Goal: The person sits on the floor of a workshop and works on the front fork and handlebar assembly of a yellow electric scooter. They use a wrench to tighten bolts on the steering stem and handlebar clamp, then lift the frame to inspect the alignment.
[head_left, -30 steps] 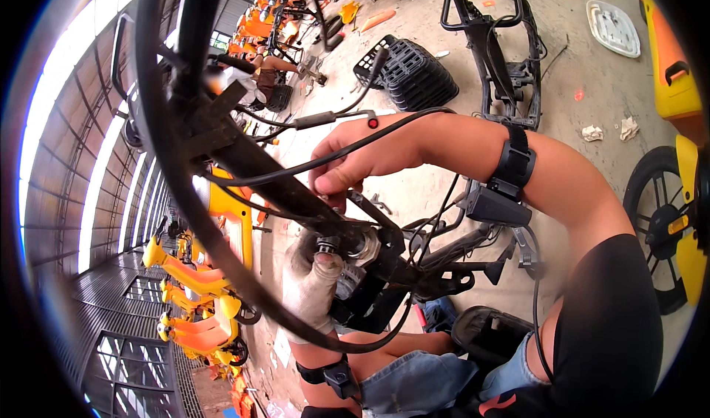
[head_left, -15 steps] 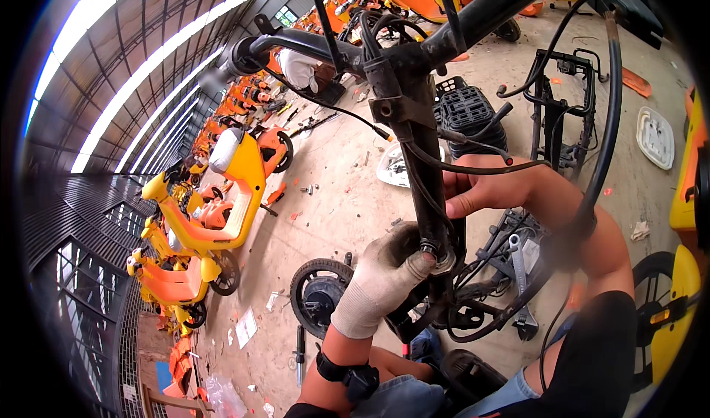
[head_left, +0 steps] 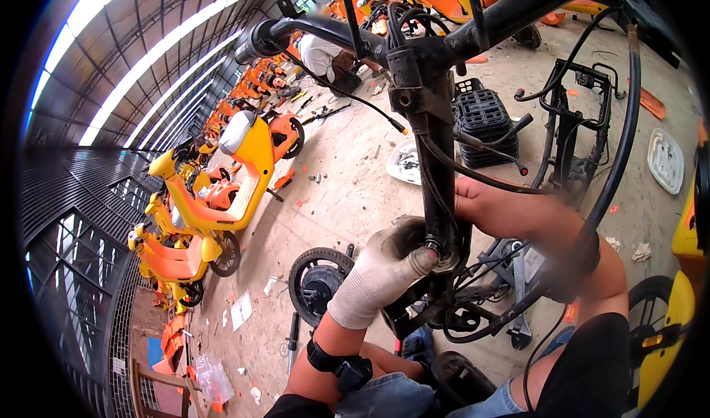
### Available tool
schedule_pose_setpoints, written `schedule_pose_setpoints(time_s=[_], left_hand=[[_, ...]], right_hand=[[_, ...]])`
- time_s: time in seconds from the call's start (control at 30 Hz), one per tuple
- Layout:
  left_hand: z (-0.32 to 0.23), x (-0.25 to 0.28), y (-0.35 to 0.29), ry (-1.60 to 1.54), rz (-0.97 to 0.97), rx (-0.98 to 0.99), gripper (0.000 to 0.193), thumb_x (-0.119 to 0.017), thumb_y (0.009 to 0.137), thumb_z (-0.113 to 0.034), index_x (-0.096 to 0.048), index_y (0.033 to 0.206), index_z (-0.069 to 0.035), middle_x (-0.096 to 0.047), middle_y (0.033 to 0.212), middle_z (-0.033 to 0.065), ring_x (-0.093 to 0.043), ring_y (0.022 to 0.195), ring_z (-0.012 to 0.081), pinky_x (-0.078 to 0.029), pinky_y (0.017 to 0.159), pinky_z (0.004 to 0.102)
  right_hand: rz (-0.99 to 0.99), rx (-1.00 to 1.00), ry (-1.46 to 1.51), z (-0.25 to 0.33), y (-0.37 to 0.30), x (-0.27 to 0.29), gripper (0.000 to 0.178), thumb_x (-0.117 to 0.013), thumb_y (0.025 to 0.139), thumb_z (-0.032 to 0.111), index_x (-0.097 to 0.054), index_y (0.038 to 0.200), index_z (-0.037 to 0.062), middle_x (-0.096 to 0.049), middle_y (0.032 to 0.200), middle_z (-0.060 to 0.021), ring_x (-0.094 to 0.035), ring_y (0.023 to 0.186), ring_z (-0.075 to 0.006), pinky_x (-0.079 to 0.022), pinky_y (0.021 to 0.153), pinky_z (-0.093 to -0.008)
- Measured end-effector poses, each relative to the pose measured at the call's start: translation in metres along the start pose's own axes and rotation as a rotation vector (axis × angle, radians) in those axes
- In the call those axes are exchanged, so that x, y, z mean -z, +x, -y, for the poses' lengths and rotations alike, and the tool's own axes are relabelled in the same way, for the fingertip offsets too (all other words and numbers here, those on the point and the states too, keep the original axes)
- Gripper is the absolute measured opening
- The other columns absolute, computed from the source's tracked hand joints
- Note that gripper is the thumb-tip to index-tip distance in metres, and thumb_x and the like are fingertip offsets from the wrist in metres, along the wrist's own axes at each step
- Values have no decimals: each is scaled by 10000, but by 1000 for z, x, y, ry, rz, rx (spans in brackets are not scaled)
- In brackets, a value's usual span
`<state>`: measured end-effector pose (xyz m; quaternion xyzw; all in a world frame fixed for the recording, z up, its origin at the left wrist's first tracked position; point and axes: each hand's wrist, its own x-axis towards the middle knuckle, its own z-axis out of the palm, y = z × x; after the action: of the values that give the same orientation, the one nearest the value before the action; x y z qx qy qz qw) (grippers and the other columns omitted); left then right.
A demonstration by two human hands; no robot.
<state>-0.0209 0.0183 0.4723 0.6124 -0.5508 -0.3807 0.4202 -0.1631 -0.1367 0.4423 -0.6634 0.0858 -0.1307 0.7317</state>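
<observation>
I watched my gloved left hand (head_left: pixel 388 270) pinching the post's (head_left: pixel 438 185) lower end. My right hand (head_left: pixel 489 207) tucked its fingers behind the post; I couldn't tell their grip.

Steering column (head_left: pixel 438 170): black
Glove (head_left: pixel 379 274): off-white, smudged grey
Nearest whole scooter (head_left: pixel 256 168): yellow, orange footboard
Crates (head_left: pixel 484 115): black, lattice-patterned
Wrench (head_left: pixel 519 269): silver
Shorts (head_left: pixel 388 397): light blue
Floor (head_left: pixel 355 196): dusty beige

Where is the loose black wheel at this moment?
In the head view, the wheel lies on the floor, just left of the gloved left hand.
</observation>
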Motion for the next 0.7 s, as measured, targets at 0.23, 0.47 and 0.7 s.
schedule_pose_setpoints(time_s=[0.23, 0.47, 0.7], left_hand=[[-3, -2, -4, -4, -25, 59, 838, -734, 755, -632, -583, 1210, 56, -658, 1117, 119, -596, 1065, 193, -443, 986, 341], [6, -2, -4, -32, -44, 16, 629, -747, 839, -455, -589, 1175, 52, -677, 1042, 119, -616, 967, 160, -483, 897, 306], [1, 0, -4, 66, -33, 24, 544, -694, 884, -427, -603, 1159, 33, -681, 1016, 134, -630, 948, 178, -497, 867, 320]], right_hand=[[-91, -80, -21, 16, -8, -11, 258, -514, 992, 250, -639, 962, 26, -598, 855, 28, -508, 773, -45, -438, 693, -239], [-245, 71, 22, 2, -7, -22, 264, -510, 1005, 276, -643, 1005, 48, -616, 872, 16, -543, 771, -45, -463, 713, -249], [-89, 1, 33, 1, -22, 0, 310, -468, 1027, 271, -638, 1152, 44, -636, 986, 18, -555, 889, -58, -456, 848, -248]])
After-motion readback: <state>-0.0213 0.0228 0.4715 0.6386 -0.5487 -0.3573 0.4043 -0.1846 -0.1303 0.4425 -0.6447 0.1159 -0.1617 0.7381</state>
